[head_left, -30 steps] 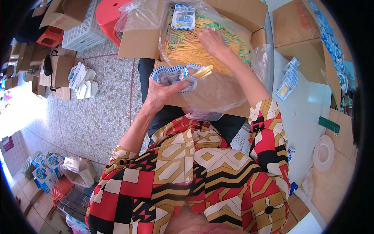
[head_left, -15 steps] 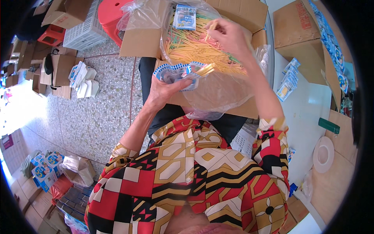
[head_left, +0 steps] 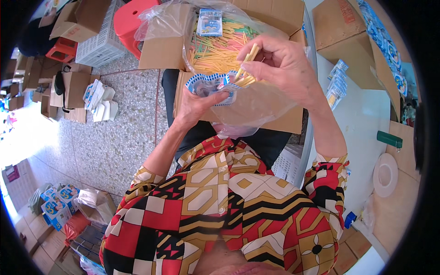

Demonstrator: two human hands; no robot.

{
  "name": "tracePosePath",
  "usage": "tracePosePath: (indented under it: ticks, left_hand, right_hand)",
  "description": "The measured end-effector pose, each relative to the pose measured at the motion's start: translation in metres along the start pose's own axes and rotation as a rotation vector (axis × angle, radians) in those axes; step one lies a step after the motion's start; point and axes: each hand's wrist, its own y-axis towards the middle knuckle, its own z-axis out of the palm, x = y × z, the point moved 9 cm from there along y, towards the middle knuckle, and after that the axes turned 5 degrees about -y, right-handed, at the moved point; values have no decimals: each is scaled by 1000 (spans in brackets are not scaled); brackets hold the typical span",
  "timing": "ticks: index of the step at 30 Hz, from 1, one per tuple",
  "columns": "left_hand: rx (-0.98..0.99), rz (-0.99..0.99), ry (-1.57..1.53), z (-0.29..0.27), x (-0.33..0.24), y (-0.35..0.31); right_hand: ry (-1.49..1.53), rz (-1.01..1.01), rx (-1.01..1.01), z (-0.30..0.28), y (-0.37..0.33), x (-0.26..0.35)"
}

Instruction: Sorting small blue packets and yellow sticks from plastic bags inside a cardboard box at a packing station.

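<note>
My left hand point(head_left: 196, 107) grips a small blue-and-white plastic packet point(head_left: 201, 85), its thumb pressed across the front. Several yellow sticks poke out of the packet's right side. Just above them, my right hand point(head_left: 293, 68) pinches a few thin yellow sticks point(head_left: 250, 56) between thumb and fingers, their lower ends at the packet's mouth. Beyond both hands, an opened cardboard box point(head_left: 158, 54) lined with clear plastic holds a heap of loose yellow, pink and green sticks point(head_left: 215, 58). Another blue-and-white packet point(head_left: 210, 23) lies on top of the heap.
On the pale table at right lie filled packets point(head_left: 337, 85) beside a big carton point(head_left: 350, 57) with more packets. A green object point(head_left: 388, 139) and a white disc point(head_left: 385, 175) lie farther right. A red stool point(head_left: 130, 23) and a white crate point(head_left: 96, 46) stand at far left.
My right hand has come down from over the heap toward me, bringing yellow sticks to the packet in my left hand. The left hand keeps its hold, nearly in place.
</note>
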Motion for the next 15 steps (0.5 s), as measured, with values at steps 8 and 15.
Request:
tracePosePath:
  ticks: [8,15]
  left_hand:
    - [12,23,2,2,-3,-1]
    - [57,55,-47,9,-9,3]
  right_hand:
    - [-320,-91,20,8,-2,17]
    - [22,-90,-29,2,-6,3]
